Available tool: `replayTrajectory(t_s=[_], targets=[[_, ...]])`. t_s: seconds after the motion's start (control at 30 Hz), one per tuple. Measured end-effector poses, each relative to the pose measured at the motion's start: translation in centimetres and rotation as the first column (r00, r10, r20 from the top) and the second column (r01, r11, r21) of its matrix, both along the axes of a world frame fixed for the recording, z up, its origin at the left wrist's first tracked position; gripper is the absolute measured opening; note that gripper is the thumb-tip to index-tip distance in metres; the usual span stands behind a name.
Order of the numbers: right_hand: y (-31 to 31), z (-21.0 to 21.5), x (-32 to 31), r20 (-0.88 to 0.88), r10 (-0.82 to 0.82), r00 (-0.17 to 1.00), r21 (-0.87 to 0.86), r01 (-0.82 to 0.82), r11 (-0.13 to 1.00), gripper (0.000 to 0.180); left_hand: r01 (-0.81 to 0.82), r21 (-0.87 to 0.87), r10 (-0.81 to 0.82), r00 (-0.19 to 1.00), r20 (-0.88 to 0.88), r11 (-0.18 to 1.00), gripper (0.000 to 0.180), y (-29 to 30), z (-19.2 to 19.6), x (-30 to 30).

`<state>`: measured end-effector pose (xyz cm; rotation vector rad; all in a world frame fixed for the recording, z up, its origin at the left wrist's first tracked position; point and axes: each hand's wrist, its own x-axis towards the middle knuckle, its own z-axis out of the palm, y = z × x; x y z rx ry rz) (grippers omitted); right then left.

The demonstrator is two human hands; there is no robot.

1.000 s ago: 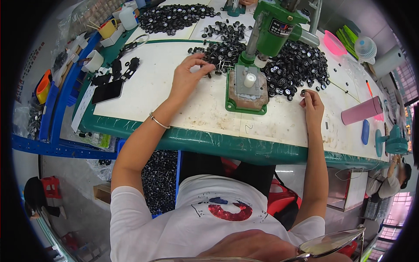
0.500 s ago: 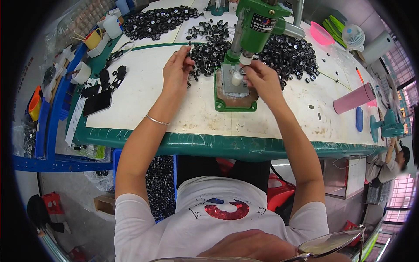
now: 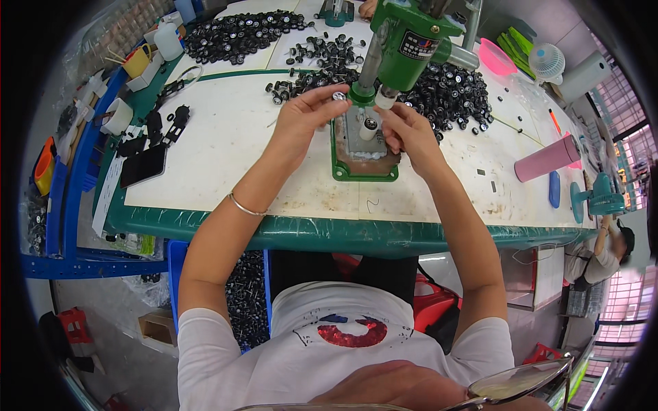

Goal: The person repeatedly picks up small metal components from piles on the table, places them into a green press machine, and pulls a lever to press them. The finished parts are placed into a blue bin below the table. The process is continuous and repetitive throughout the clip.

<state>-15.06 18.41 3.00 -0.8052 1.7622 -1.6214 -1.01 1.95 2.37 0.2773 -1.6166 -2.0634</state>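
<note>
A green hand press (image 3: 404, 51) stands before me, its white-tipped ram (image 3: 385, 100) above a grey plate (image 3: 355, 145) on the base. On that plate is a white post (image 3: 367, 133), with a small black wheel (image 3: 371, 124) on top of it. My left hand (image 3: 305, 120) pinches another black wheel with a silvery hub (image 3: 338, 96) between thumb and fingers, left of the press column. Close by the post, on its right, my right hand (image 3: 410, 133) has its fingers curled; what they hold, if anything, is hidden.
Heaped wheels (image 3: 449, 96) lie behind the press, and wheels on thin axles (image 3: 329, 51) are scattered to its left. A phone (image 3: 142, 166) and black plastic parts lie at the left. To the right are a pink flask (image 3: 547, 158) and small green fan (image 3: 603, 195).
My left hand has moved right from the loose pile to the press, holding a wheel. A black wheel now sits on the post; my right fingers have drawn slightly away from it.
</note>
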Motion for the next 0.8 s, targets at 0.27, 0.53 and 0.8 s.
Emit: replayTrajectory(t_s=[0.27,0.53,0.8], targets=[[2.6,2.6,-2.6,-0.079,-0.103,0.992,-0.103,0.094,0.990,0.027,0.022,-0.160,-0.028,0.999,-0.036,0.987,0.043,2.2,1.2,-1.7],[3.1,7.8,-5.4,-0.216,-0.161,0.963,-0.117,0.138,0.983,0.023,0.087,-0.101,-0.086,0.996,0.012,0.991,0.053,2.8,1.5,-3.0],[2.6,12.1,-9.1,-0.290,-0.147,0.946,-0.129,0.113,0.985,0.026,0.202,-0.041,-0.205,0.975,-0.090,0.979,0.045,1.8,1.0,-3.5]])
